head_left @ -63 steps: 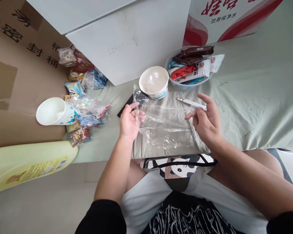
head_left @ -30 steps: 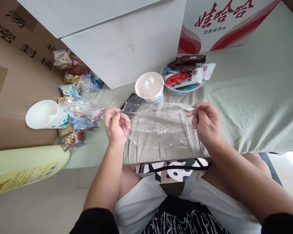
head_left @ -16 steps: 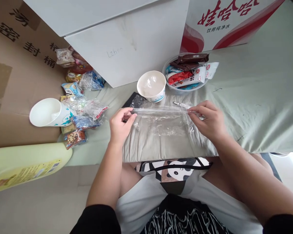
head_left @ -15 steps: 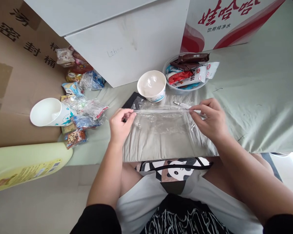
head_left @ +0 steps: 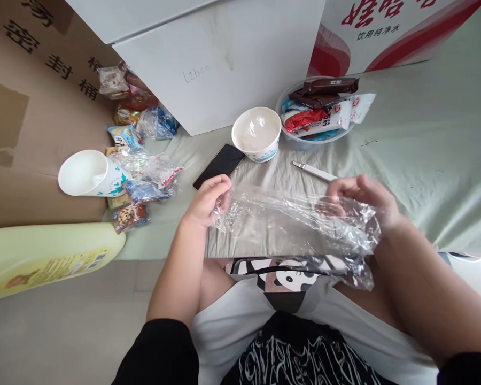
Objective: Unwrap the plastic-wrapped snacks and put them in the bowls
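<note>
Clear plastic film [head_left: 296, 211] spans the space between the two hands, above the near edge of the cloth-covered table [head_left: 417, 155].
The left hand [head_left: 210, 200] pinches the film's left end between closed fingers; the right hand [head_left: 369, 200] is curled and partly behind crumpled film at the other end, and whether its fingers grip the film or sit inside it I cannot tell. Just beyond the left hand lies a dark phone [head_left: 220, 164], and just beyond the right, a slim white tool [head_left: 315, 171]. Farther out, past the gap between the hands, stands a paper bowl [head_left: 266, 155], with a clear tub [head_left: 312, 143] of snack packets [head_left: 328, 118] next to it. Left of the left hand are wrapped snacks [head_left: 146, 190] and a tilted paper cup [head_left: 118, 179].
</note>
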Demonstrator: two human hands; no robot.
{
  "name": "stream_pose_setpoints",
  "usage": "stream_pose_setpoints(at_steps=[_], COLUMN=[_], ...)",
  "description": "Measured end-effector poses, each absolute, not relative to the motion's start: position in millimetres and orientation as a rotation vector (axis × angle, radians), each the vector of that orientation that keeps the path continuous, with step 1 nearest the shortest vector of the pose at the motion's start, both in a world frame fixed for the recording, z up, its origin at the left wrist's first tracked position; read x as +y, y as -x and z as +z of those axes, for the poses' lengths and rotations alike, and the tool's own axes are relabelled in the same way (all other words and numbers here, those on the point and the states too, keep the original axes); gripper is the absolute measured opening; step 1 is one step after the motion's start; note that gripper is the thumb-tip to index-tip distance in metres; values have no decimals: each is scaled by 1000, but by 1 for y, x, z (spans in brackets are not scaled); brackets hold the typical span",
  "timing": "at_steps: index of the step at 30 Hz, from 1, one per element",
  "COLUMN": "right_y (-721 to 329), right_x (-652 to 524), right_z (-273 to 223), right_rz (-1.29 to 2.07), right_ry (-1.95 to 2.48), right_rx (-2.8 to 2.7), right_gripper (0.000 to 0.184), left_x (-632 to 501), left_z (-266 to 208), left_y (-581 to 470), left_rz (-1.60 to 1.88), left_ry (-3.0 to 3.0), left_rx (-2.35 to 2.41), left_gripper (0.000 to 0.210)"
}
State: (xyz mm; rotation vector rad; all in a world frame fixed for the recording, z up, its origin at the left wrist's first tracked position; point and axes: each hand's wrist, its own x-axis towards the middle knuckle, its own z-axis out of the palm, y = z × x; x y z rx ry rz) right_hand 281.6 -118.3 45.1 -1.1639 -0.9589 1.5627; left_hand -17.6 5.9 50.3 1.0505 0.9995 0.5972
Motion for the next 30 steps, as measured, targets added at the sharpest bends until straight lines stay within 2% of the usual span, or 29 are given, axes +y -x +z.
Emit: stream_pose_setpoints(at_steps=[2, 5, 7, 9, 10, 13, 15, 17, 22, 27, 30], right_y=[-271, -249, -236, -227, -224, -220, -219, -219, -221, -221, -222], right_x=[-111, -106, -107, -110, -112, -113, -111, -109, -109, -112, -112], right_z=[40, 32, 30, 30, 30, 29, 27, 25, 25, 25, 23], right_rz=[1552, 1797, 1997, 2060, 2028, 1756, 1546, 1392, 1185, 1166, 1178], right_ry=[1122, 1028, 1022, 1042, 1065, 1209, 1337, 1432, 1563, 1596, 1546], right_rx=[-898, -982, -1154, -1302, -1329, -1164, -994, -917, -1009, -1118, -1115], right_gripper=[56, 56, 44, 25, 22, 30, 34, 35, 30, 21, 25], left_x=[5, 3, 1, -1, -2, -8, -13, -18, -21, -24, -24], left_z=[48, 43, 40, 39, 38, 35, 32, 27, 17, 14, 19], left_y=[13, 6, 2, -1, -4, -11, -18, -23, -28, -29, -27], left_rz=[449, 266, 216, 311, 406, 652, 627, 534, 401, 338, 347], left_ry=[-1039, -1042, -1022, -962, -923, -833, -811, -800, -841, -1027, -1079], left_rx=[999, 952, 891, 842, 826, 745, 656, 594, 591, 774, 770], left_gripper=[35, 37, 35, 43, 52, 84, 97, 102, 97, 63, 69])
